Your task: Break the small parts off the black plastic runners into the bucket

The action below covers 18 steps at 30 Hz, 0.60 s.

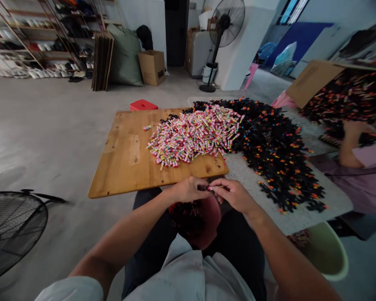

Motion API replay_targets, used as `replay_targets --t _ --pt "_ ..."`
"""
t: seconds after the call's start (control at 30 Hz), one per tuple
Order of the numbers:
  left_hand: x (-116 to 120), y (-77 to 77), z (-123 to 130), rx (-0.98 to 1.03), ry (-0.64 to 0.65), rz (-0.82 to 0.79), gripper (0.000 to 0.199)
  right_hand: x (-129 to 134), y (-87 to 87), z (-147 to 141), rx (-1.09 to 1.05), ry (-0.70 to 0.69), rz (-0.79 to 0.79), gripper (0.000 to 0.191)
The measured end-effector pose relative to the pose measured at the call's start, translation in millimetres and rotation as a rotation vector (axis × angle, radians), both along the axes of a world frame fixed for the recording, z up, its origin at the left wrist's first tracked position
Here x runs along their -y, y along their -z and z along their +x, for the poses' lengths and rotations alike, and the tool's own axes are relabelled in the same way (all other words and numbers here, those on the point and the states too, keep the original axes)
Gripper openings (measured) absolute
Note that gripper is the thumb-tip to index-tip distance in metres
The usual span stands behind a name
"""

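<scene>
My left hand (189, 189) and my right hand (235, 194) meet in front of me, fingertips almost touching. Between the right thumb and fingers is a small red-and-white piece (210, 188). The left fingers are closed beside it; what they pinch is too small and dark to tell. Below both hands, a pink-red basin (214, 221) sits between my legs with dark pieces inside. Just beyond, a heap of small pink-and-white wrapped tubes (196, 136) lies on a wooden board (125, 167).
Black pieces with orange and yellow tips (272, 146) are piled on the grey table (319, 217). At right, a person's arm (349, 146) is beside a full cardboard box (316, 81). A pale green tub (335, 255) stands below; a floor fan (12, 230) is at left.
</scene>
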State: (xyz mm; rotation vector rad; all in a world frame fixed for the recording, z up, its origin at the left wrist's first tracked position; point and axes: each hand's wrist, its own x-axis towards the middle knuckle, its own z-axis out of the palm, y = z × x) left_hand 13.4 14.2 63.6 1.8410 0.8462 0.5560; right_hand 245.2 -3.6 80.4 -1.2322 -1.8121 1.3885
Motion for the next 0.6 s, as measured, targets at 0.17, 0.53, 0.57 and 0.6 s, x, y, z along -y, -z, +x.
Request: replay_targets --t 0.17,0.53,0.57,0.6 --pt "9.0 19.7 7.8 -0.041 0.009 0.138 0.025 4.0 18.7 5.1 0.111 -0.085 -0.007 0.027" --pt "3.7 51.4 -25.8 -0.252 -0.141 0.087 0.039 -30.4 51.0 140.5 1.169 0.756 -0.001 0.04" --pt "1.7 50.0 -26.8 -0.234 -0.161 0.075 0.038 -30.2 57.0 148.3 1.242 0.723 -0.015 0.039" --pt "0.1 49.0 -26.1 -0.214 -0.172 0.062 0.038 -30.0 63.1 153.9 1.285 0.672 0.005 0.038"
